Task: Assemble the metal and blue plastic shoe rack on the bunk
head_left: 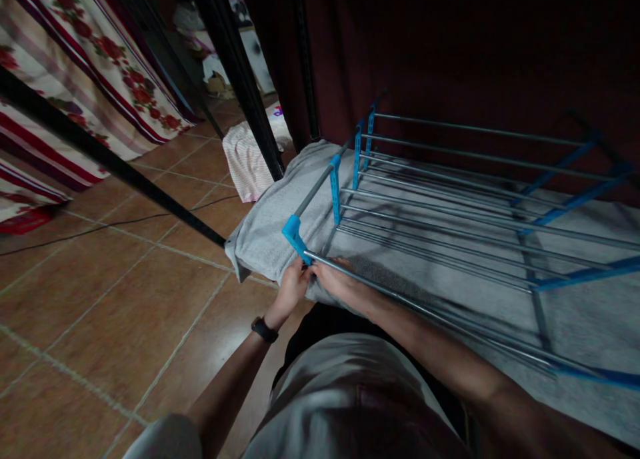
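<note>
A rack of thin metal rods with blue plastic end pieces lies on a grey cloth. It looks like a shoe or drying rack, though I cannot tell which. Its nearest blue corner connector joins two metal tubes. Just below this connector, my left hand, wearing a dark wristband, has its fingers closed at the connector's lower end. My right hand meets it from the right, under the front rod, fingers curled at the same spot. What lies between the fingertips is mostly hidden.
A black slanted bar crosses the left side, and a black post rises behind the cloth. Floral curtains hang at the left. A dark cable runs over the tiled floor. Behind the rack is a dark red wall or drape.
</note>
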Demonstrator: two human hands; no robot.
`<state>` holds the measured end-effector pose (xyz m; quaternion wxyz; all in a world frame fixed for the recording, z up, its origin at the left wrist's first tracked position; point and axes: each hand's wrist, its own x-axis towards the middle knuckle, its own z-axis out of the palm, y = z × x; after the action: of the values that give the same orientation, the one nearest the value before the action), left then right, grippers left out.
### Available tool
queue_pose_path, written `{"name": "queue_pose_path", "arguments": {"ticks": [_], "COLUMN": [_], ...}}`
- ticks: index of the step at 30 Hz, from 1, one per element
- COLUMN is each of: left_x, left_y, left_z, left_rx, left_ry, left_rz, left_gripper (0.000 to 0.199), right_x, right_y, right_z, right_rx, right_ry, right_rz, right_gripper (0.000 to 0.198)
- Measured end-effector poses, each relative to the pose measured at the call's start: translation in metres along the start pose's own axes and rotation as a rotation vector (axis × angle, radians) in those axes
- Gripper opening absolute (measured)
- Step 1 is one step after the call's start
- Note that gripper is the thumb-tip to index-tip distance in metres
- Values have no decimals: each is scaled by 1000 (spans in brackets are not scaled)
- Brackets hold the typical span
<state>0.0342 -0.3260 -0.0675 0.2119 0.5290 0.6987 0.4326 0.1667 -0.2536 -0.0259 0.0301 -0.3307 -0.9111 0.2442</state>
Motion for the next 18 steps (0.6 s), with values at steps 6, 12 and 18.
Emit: {"name": "queue_pose_path", "arguments": {"ticks": [6,12,18], "left_x": [1,2,1], "left_y": [-4,1,-1], "left_z": [0,-1,0], "left_rx": [2,-13,12], "left_ry": [-19,-24,-21], "left_rz": [3,-2,-26], "left_gripper": [14,27,34], "right_x": [-5,-9,-11], "right_y": [-3,-2,0], "right_z": [-6,-18,-19], "right_rx": [-164,-174,-196], "right_ry": [-13,-66,-81], "right_rz": [-84,-123,-170], "right_gripper": [36,35,37]}}
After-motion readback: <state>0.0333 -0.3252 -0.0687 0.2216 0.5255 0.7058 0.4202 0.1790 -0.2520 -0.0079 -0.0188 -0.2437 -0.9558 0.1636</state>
